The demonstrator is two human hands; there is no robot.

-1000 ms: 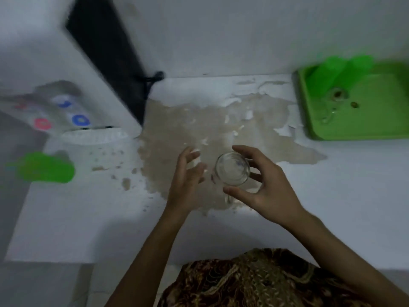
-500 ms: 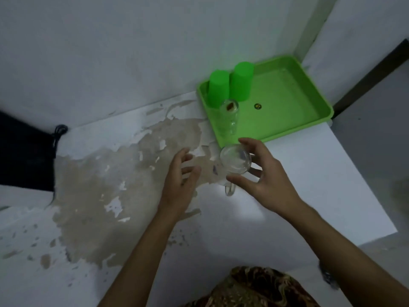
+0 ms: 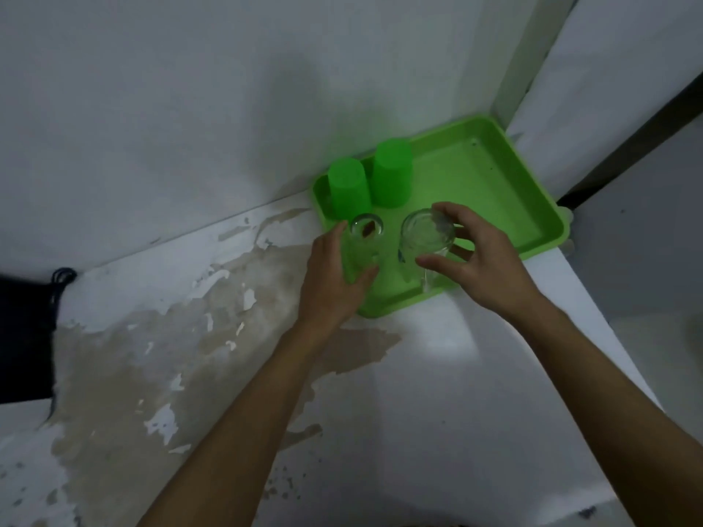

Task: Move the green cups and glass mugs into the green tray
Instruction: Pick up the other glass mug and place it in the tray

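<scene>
The right hand (image 3: 483, 260) curls its fingers and thumb around the upturned base of a glass mug (image 3: 426, 237), holding it mouth-down over the near part of the green tray (image 3: 506, 192). The left hand (image 3: 334, 275) wraps around a second glass mug (image 3: 363, 241), also inverted, standing in the tray's near-left corner. Just behind these, two green cups (image 3: 371, 180) stand upside down side by side in the tray's far-left corner. The tray sits on a white table (image 3: 456, 393) with a large patch of peeled, brownish surface (image 3: 152, 355).

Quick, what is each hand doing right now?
Left hand: curled round the left glass mug.
Right hand: gripping the right glass mug.
</scene>
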